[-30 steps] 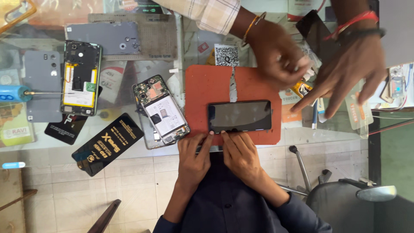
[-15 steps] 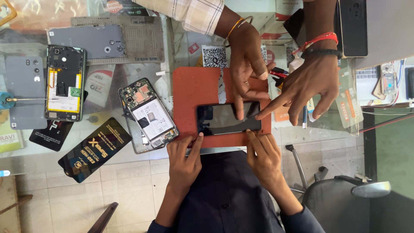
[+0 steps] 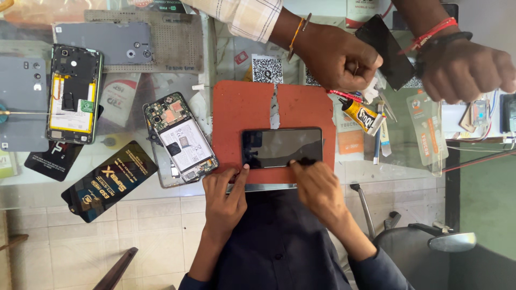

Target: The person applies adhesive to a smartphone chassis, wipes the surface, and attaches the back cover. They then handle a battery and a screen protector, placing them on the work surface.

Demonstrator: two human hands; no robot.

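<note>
Glossy black phone screen, red mat

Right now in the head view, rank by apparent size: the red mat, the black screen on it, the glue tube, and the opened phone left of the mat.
1. Red mat, clearly largest.
2. Black screen and opened phone: they look about alike, so I won't rank them.
3. Glue tube, smallest.

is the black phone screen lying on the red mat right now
Yes, the black phone screen lies flat on the red mat, with the left hand and right hand at its near edge.
</note>
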